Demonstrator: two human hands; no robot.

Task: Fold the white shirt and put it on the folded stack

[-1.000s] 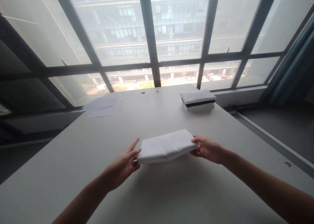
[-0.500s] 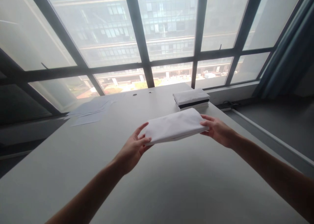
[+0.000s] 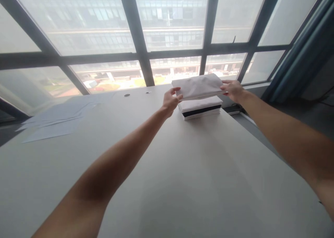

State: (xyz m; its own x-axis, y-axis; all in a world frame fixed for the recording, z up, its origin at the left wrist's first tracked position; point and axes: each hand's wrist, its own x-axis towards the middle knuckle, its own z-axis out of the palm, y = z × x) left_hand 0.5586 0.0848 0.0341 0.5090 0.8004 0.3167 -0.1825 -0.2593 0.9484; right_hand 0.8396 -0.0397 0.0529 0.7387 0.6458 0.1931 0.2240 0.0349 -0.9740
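Note:
A folded white cloth (image 3: 199, 87) is stretched level between my two hands at the far right part of the table. My left hand (image 3: 171, 99) pinches its left end, thumb on top and fingers at the edge. Its right end is gripped by my right hand (image 3: 233, 91). Just below and behind the held cloth lies a stack of folded cloths (image 3: 200, 109), mostly white with one black layer near the top. The held cloth covers the back of the stack from view; whether the two touch I cannot tell.
On the white table (image 3: 156, 175), thin white sheets (image 3: 60, 120) lie spread at the far left. Two round holes sit near the back edge. Large windows (image 3: 169, 29) rise behind the table, and a blue-grey curtain (image 3: 289, 71) hangs at the right.
Both hands have carried the folded white cloth forward, away from me and slightly right, from in front of the stack to above it. The view has turned a little to the right.

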